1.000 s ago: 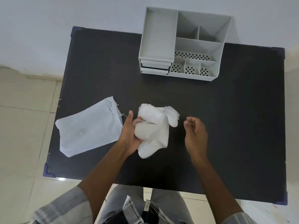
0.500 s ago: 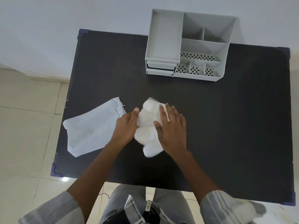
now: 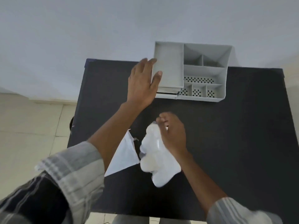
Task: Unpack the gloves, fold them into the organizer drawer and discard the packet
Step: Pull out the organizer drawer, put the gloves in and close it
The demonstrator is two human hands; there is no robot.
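Note:
The white gloves (image 3: 157,157) form a crumpled bundle near the middle of the black table (image 3: 242,143). My right hand (image 3: 174,134) is closed on the bundle's top right side. My left hand (image 3: 142,83) reaches to the grey organizer (image 3: 202,73) at the table's back, fingers spread against its left wall, thumb over the rim of the tall left compartment. The organizer's drawers (image 3: 166,94) sit stacked under that compartment and look pushed in. The flat white packet (image 3: 124,156) lies left of the gloves, mostly hidden by my left forearm.
The organizer stands against a pale wall (image 3: 97,29). Its right half has open compartments and several perforated small bins. Tiled floor (image 3: 32,126) shows left of the table. The table's right side is bare black surface.
My left hand let go of the gloves and reached forward to the organizer's left side. My right hand went from pressing flat on the bundle to gripping it. The camera tilted forward.

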